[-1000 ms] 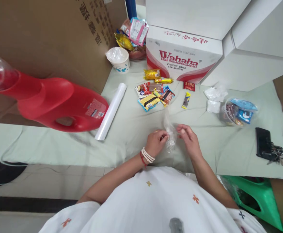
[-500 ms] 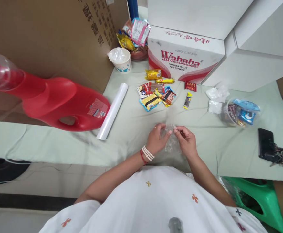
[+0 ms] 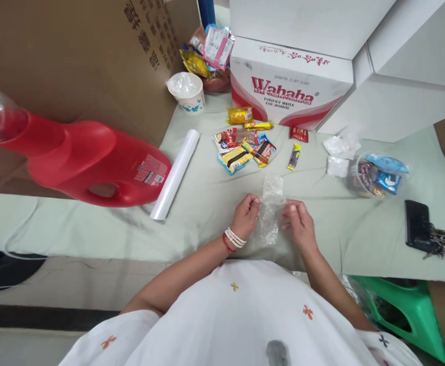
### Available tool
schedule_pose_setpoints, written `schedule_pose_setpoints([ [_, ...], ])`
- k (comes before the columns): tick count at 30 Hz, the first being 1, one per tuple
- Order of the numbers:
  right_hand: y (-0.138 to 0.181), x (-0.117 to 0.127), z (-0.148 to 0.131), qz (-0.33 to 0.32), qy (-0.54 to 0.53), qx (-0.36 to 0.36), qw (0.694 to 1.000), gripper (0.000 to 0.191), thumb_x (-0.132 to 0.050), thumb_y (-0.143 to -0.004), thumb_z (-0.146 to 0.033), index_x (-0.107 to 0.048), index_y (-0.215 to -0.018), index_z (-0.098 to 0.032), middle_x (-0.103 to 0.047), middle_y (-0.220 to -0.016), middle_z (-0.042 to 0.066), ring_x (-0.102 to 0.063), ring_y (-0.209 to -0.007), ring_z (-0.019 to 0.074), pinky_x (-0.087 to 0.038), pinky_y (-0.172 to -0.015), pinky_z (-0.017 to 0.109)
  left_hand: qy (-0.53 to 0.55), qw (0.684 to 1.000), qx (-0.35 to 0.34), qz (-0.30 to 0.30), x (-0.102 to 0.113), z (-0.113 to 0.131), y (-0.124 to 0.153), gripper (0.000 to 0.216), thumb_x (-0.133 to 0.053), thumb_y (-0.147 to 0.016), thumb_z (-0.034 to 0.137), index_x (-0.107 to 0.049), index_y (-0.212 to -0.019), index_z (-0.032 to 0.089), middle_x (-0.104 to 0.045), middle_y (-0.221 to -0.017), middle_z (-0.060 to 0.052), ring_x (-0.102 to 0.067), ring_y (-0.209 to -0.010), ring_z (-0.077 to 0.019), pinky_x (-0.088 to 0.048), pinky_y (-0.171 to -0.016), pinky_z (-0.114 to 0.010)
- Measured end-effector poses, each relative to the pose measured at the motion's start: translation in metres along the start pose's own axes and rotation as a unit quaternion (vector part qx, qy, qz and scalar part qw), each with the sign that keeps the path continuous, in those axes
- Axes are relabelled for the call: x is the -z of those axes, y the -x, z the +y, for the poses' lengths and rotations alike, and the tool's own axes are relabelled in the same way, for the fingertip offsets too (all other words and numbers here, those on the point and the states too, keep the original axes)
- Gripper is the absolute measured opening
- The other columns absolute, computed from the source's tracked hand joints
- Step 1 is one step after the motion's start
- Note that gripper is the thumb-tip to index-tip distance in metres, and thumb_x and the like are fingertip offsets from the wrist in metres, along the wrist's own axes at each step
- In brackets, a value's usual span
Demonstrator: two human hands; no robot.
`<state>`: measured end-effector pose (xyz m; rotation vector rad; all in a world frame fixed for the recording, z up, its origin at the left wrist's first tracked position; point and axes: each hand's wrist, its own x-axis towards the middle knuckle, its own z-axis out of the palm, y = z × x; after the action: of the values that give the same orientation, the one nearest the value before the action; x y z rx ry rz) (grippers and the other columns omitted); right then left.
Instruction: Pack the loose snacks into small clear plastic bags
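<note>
Between my hands hangs a clear plastic bag [image 3: 271, 216], crinkled and see-through, with nothing visible inside. My left hand [image 3: 246, 213], wearing white beads and a red cord at the wrist, pinches the bag's left edge. On the other side, my right hand [image 3: 299, 221] holds the right edge between thumb and forefinger, its other fingers loosely curled. Beyond the bag lies a loose group of wrapped snacks [image 3: 234, 158] on the green cloth. A small yellow-and-grey snack packet [image 3: 293, 156] and a red packet [image 3: 299, 133] lie a little to the right.
A white paper roll [image 3: 175, 175] and a large red jug [image 3: 104, 162] are on the left. A paper cup [image 3: 187, 92] stands before a pile of packets. A Wahaha carton [image 3: 289, 84] stands behind. To the right are a clear tub [image 3: 378, 175], a phone [image 3: 416, 226] and keys [image 3: 440, 241].
My hands have moved apart, and the bag, bunched between them before, is now spread out. My right hand has shifted slightly right.
</note>
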<state>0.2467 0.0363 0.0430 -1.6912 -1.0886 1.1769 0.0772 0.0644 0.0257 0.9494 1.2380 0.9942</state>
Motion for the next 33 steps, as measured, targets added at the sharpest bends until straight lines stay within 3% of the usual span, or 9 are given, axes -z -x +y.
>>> schedule_pose_setpoints([
  [3,-0.006,-0.015,-0.008,-0.068,-0.023,0.0,0.997,0.054,-0.08,-0.074,-0.057,-0.064,-0.112,-0.024,-0.067,-0.09,0.003,-0.062,-0.08,0.0193,-0.051,-0.063,0.029,0.002,0.999,-0.013,-0.033,-0.004,0.001,0.003,0.044,-0.056,-0.093,0.063,-0.055,-0.083,0.021,-0.048,-0.059,0.005,-0.043,-0.054,-0.0111,-0.038,-0.055,-0.025],
  [6,-0.017,-0.017,-0.009,-0.042,-0.089,-0.033,0.995,0.042,-0.076,-0.076,-0.056,-0.065,-0.097,-0.022,-0.057,-0.069,-0.003,-0.05,-0.061,0.0138,-0.044,-0.055,0.026,0.038,0.999,0.017,0.017,0.005,0.001,0.001,0.043,-0.056,-0.092,0.065,-0.052,-0.085,0.022,-0.044,-0.057,0.007,-0.039,-0.049,-0.0099,-0.034,-0.049,-0.023],
  [11,-0.021,0.008,0.001,0.006,-0.155,-0.082,0.985,0.04,-0.081,-0.07,-0.054,-0.062,-0.084,-0.022,-0.052,-0.065,-0.005,-0.039,-0.053,0.0107,-0.033,-0.05,0.025,0.053,0.993,0.054,0.092,0.042,-0.002,0.004,0.037,-0.058,-0.091,0.058,-0.053,-0.086,0.022,-0.042,-0.057,0.008,-0.037,-0.047,-0.0097,-0.03,-0.045,-0.021],
  [15,-0.014,0.03,0.011,-0.017,-0.082,-0.076,0.994,0.042,-0.077,-0.076,-0.061,-0.062,-0.083,-0.022,-0.057,-0.07,-0.002,-0.046,-0.059,0.0132,-0.037,-0.054,0.026,-0.067,0.989,0.06,0.117,0.07,-0.006,0.022,0.03,-0.051,-0.095,0.051,-0.058,-0.095,0.021,-0.048,-0.061,0.005,-0.043,-0.051,-0.0127,-0.037,-0.051,-0.025],
  [17,-0.014,0.036,0.011,-0.038,0.027,-0.045,0.998,0.044,-0.066,-0.085,-0.066,-0.065,-0.084,-0.022,-0.063,-0.075,0.001,-0.053,-0.065,0.0167,-0.041,-0.059,0.028,-0.203,0.966,-0.005,0.163,0.08,-0.005,0.032,0.03,-0.059,-0.091,0.044,-0.06,-0.108,0.019,-0.06,-0.078,-0.001,-0.054,-0.064,-0.0173,-0.047,-0.064,-0.032],
  [20,-0.023,0.029,0.003,-0.04,0.192,0.011,0.981,0.046,-0.052,-0.094,-0.066,-0.07,-0.094,-0.024,-0.07,-0.082,0.005,-0.061,-0.075,0.0212,-0.043,-0.066,0.03,-0.394,0.863,-0.193,0.251,0.087,0.0,0.045,0.033,-0.068,-0.084,0.028,-0.064,-0.115,0.018,-0.065,-0.108,-0.014,-0.061,-0.098,-0.0281,-0.048,-0.09,-0.046],
  [24,-0.042,-0.008,-0.012,-0.072,0.309,0.04,0.948,0.035,-0.071,-0.083,-0.056,-0.072,-0.1,-0.025,-0.069,-0.073,0.003,-0.058,-0.067,0.0203,-0.037,-0.062,0.03,-0.499,0.779,-0.376,0.051,0.079,0.004,0.04,0.022,-0.057,-0.09,0.013,-0.07,-0.103,0.025,-0.073,-0.106,-0.01,-0.063,-0.112,-0.0272,-0.043,-0.1,-0.046],
  [28,-0.054,-0.027,-0.017,-0.115,0.202,0.101,0.967,0.025,-0.066,-0.084,-0.046,-0.071,-0.089,-0.022,-0.065,-0.069,0.0,-0.054,-0.063,0.0157,-0.04,-0.064,0.027,-0.578,0.762,-0.288,-0.049,0.071,-0.003,0.015,0.039,-0.052,-0.098,0.026,-0.063,-0.135,0.022,-0.062,-0.143,-0.016,-0.051,-0.139,-0.0324,-0.034,-0.115,-0.055],
  [33,-0.066,0.007,-0.008,0.075,0.067,0.119,0.988,0.036,-0.064,-0.086,-0.052,-0.067,-0.096,-0.017,-0.065,-0.083,0.001,-0.055,-0.073,0.0142,-0.045,-0.072,0.027,-0.636,0.743,-0.201,-0.041,0.071,-0.014,0.008,0.067,-0.043,-0.102,0.051,-0.034,-0.16,0.018,-0.029,-0.168,-0.02,-0.029,-0.155,-0.035,-0.008,-0.122,-0.071],
])
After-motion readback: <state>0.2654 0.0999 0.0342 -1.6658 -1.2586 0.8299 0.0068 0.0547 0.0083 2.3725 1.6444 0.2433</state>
